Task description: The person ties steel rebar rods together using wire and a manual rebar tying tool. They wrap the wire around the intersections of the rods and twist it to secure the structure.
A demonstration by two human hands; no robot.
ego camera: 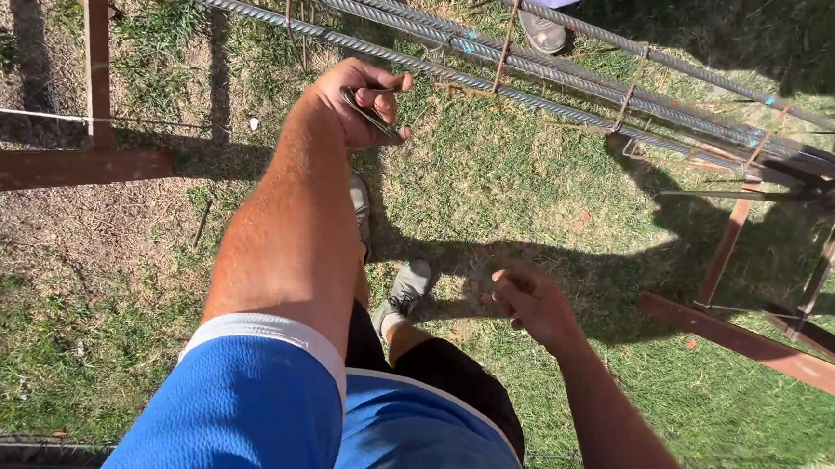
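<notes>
- Left hand is reaching out toward 12 o'clock, fingers curled shut around a small metal hand tool, looks like pliers or a tie-wire tool, cannot tell which.
- Tool is sitting across the palm, just below the nearest bar of the rebar cage, not touching it as far as I can see.
- Right hand is hanging low at about 4 o'clock, fingers loosely curled, nothing visible in it; cannot tell if a bit of wire is pinched there.
- Rebar cage is running from 12 o'clock down to 3 o'clock, long ribbed bars bundled inside rusty stirrups.
- Several stirrups are already sitting around the bars, so part of the assembly looks done; tie wire at the joints is too small to confirm.
- Judging by the hand's position, tying at the near joint is not done yet.
- Cage is resting on rust-red steel trestles at 3 to 4 o'clock; another red frame is standing at 9 o'clock.
- Another person's shoe is showing at 1 o'clock behind the bars.
- Own grey shoes are standing on grass at centre.
</notes>
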